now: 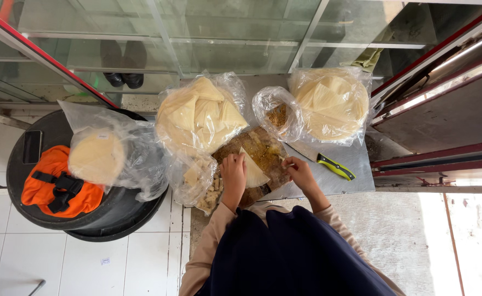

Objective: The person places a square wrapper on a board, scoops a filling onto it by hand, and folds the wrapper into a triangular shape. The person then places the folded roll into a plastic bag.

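A pale wedge of flatbread (253, 171) lies on a brown wooden board (260, 147) on a small metal table (350, 159). My left hand (233, 174) rests flat on the wedge's left edge, fingers together. My right hand (299, 170) pinches the wedge's right tip between fingers and thumb. Small cut bits of bread (210, 196) lie in a clear bag at the board's left. A knife with a green and black handle (334, 166) lies on the table just right of my right hand.
Two clear bags of cut flatbread (200, 114) (331, 101) sit behind the board. A third bag with round flatbread (97, 156) lies on a black drum (115, 214), beside an orange cloth (55, 183) and a phone (32, 146). Glass panels stand behind; a red-framed counter is at right.
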